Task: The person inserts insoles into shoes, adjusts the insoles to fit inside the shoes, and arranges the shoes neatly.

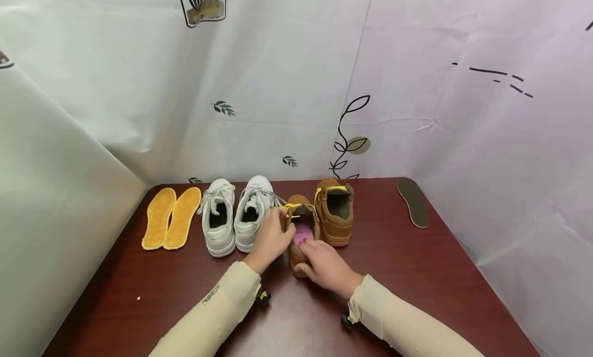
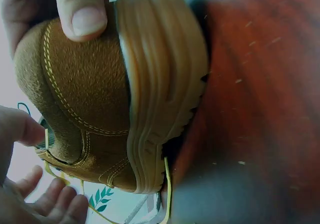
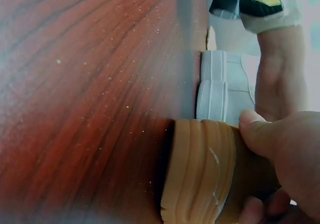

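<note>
A brown shoe [image 1: 297, 255] with yellow laces was on the dark red table [image 1: 440, 279], near its middle, toe toward the backdrop and heel toward the person. A pink insole [image 1: 303, 232] lay inside its opening. The right hand [image 1: 328, 268] grasped the heel, its thumb on the outer side and its other fingers bent over the rim beside the insole. The left hand [image 1: 271, 238] was at the other side of the opening, its thumb touching the collar and its fingers loose and slightly bent near the laces, not clenched. A second brown shoe [image 1: 338, 227], also yellow-laced, stood just beside the first, on the right. On the left, near the left hand, two white shoes [image 1: 220, 239] stood side by side, toes toward the backdrop. Farther left, a pair of orange-yellow insoles [image 1: 159, 215] lay flat, close together. Well apart, at the table's far right, lay a dark insole [image 1: 414, 202]. Behind everything hung a pale backdrop [image 1: 278, 63] printed with leaves and line-drawn plants.
</note>
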`<state>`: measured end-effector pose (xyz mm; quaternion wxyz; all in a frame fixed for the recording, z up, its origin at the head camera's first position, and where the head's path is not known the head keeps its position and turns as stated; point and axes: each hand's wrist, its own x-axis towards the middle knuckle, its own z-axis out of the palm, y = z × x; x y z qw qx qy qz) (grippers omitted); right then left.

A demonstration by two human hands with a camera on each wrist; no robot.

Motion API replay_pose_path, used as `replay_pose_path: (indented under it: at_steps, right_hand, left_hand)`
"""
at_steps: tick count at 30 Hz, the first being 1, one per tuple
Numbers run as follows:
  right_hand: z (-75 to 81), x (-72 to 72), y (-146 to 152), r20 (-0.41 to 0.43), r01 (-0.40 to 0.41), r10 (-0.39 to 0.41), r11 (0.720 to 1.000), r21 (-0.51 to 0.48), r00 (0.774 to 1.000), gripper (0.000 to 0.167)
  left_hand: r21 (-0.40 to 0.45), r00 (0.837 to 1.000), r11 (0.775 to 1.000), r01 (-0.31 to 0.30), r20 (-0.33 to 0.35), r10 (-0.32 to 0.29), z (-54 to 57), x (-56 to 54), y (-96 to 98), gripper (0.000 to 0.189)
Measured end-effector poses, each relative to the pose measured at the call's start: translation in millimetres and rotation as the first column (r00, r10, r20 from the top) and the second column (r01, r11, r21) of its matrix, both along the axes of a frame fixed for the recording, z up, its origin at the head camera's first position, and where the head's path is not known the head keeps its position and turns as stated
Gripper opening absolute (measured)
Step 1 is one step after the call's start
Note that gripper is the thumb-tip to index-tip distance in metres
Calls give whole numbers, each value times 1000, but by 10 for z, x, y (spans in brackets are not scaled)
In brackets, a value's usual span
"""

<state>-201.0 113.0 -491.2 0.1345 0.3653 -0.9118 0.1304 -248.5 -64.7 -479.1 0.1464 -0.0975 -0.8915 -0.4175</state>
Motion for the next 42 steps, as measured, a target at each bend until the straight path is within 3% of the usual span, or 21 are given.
replay_pose_path:
  at_steps: [5, 13, 23, 32, 42]
  right_hand:
    - [5, 2, -4, 5, 0, 0, 1000, 5, 1000, 31]
    - [0, -4, 0, 16, -21, 21, 1000, 1, 1000, 30]
    - [38, -5, -17, 71, -55, 55, 998, 5, 996, 26]
    - [21, -7, 17, 69, -13, 16, 999, -43, 997, 30]
    - [-1, 20, 31, 46, 9, -6, 998, -66, 999, 29]
  left_hand:
    - [50, 997, 997, 61, -55, -58, 16, -123, 45, 39]
    - [-20, 987, 987, 159, -35, -159, -174, -245, 20, 38]
    - [-3, 985, 986, 168, -33, -168, -281, -220, -35, 41]
    - [56, 980, 979, 196, -21, -195, -313, -259, 9, 44]
    - [33, 980, 979, 200, -12, -200, -322, -295, 12, 42]
